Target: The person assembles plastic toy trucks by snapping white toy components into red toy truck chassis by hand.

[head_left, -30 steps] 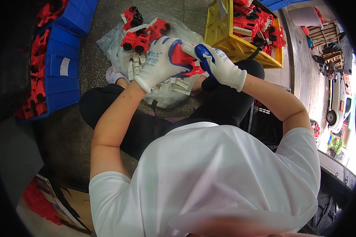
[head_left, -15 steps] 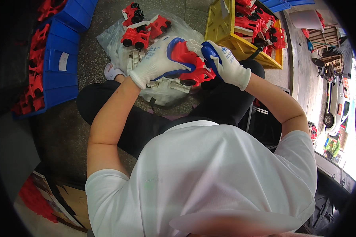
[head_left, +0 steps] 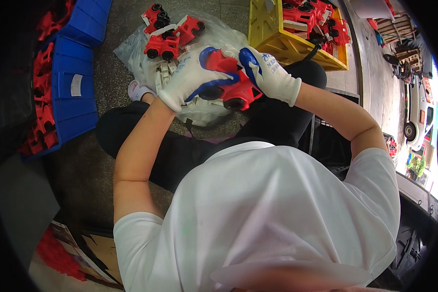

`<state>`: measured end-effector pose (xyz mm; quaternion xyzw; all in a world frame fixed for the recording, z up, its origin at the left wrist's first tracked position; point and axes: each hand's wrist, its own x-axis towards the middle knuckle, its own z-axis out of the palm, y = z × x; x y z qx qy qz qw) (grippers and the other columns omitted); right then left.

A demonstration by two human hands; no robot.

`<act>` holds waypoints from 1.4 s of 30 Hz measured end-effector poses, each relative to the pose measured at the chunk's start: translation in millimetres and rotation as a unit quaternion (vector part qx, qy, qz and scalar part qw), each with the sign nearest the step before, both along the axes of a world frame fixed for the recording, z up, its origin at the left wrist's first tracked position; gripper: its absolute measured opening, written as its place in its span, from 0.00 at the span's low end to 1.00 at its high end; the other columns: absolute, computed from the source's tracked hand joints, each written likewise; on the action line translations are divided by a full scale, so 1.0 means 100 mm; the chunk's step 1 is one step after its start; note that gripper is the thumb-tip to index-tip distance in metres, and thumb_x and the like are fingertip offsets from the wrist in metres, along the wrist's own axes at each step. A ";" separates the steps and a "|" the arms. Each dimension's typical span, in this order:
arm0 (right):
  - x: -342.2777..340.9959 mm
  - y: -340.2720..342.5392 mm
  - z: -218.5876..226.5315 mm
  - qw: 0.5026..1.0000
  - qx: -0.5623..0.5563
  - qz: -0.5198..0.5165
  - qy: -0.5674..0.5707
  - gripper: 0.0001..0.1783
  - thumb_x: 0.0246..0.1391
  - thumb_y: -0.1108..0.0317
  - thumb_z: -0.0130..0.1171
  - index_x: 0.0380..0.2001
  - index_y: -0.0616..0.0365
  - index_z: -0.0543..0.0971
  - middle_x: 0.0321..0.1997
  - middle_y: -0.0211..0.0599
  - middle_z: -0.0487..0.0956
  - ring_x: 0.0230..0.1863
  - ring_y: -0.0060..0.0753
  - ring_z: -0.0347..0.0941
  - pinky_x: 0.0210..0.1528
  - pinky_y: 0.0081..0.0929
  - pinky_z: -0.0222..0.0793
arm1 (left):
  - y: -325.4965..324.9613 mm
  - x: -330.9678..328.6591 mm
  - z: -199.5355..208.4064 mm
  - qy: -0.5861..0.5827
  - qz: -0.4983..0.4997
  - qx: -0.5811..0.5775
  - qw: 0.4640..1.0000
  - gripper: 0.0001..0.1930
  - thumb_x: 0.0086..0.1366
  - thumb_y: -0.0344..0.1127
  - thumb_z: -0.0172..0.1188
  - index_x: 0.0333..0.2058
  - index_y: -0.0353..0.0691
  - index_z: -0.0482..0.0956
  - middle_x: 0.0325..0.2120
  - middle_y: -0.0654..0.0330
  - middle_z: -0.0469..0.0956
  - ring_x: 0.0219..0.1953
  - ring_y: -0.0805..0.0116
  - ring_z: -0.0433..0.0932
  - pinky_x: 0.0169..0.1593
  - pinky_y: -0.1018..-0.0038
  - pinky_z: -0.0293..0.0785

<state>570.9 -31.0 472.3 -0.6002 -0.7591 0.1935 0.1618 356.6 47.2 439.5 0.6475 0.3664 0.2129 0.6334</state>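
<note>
A red toy truck [head_left: 242, 93] with black wheels is held up between my two gloved hands, over a plastic bag. My left hand [head_left: 192, 78], in a white glove with blue palm coating, is closed round the truck's left side, thumb across it. My right hand [head_left: 273, 74], gloved alike, presses its curled fingers and thumb against the truck's upper right end. The white part seen there earlier is hidden or no longer in sight. Several finished-looking red trucks [head_left: 162, 45] lie beyond my left hand. Loose white plastic pieces [head_left: 198, 104] show beneath the truck.
The clear plastic bag [head_left: 126, 50] spreads on the speckled floor. Blue bins [head_left: 75, 104] with red parts [head_left: 44, 117] stand at the left. A yellow crate [head_left: 266, 24] filled with red toy trucks [head_left: 299, 18] is at the far right, near my right knee [head_left: 309, 75].
The truck has tilted, bringing its wheels more into view. My right hand has moved slightly left against it, and the white part between its fingers no longer shows.
</note>
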 end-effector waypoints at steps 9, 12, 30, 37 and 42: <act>-0.05 0.26 0.08 0.987 -0.093 0.042 -0.127 0.23 0.59 0.64 0.48 0.54 0.68 0.63 0.37 0.57 0.76 0.38 0.58 0.73 0.42 0.46 0.67 | 0.04 -0.01 -0.02 -0.129 -0.031 -0.206 0.969 0.41 0.41 0.44 0.77 0.51 0.27 0.69 0.45 0.50 0.76 0.46 0.66 0.76 0.51 0.73 0.72; -0.10 0.27 0.25 0.986 -0.072 0.074 -0.134 0.25 0.56 0.61 0.53 0.53 0.64 0.64 0.38 0.54 0.76 0.38 0.55 0.74 0.42 0.44 0.68 | 0.20 -0.06 -0.10 -0.039 -0.057 0.015 0.997 0.40 0.41 0.40 0.77 0.53 0.34 0.69 0.49 0.53 0.73 0.51 0.65 0.73 0.54 0.72 0.69; -0.02 0.20 0.68 0.898 0.104 0.273 -0.331 0.30 0.50 0.47 0.59 0.52 0.51 0.70 0.38 0.32 0.73 0.39 0.32 0.75 0.35 0.26 0.71 | 0.00 0.09 -0.21 -0.054 -0.063 0.418 0.905 0.40 0.37 0.43 0.76 0.51 0.41 0.69 0.47 0.53 0.70 0.51 0.51 0.69 0.57 0.61 0.65; 0.11 0.50 0.49 0.966 0.152 0.181 -0.103 0.32 0.46 0.53 0.64 0.52 0.56 0.69 0.45 0.44 0.75 0.44 0.51 0.74 0.43 0.38 0.72 | 0.04 0.07 -0.15 -0.013 0.019 0.368 0.929 0.38 0.38 0.45 0.76 0.48 0.40 0.71 0.45 0.54 0.74 0.50 0.51 0.71 0.56 0.61 0.66; 0.25 0.37 0.24 0.990 0.032 0.118 0.067 0.24 0.59 0.66 0.51 0.57 0.63 0.65 0.49 0.54 0.74 0.48 0.56 0.72 0.50 0.41 0.68 | 0.17 0.01 -0.22 -0.021 0.046 0.350 0.936 0.38 0.37 0.45 0.77 0.49 0.40 0.71 0.46 0.53 0.74 0.52 0.52 0.70 0.56 0.61 0.66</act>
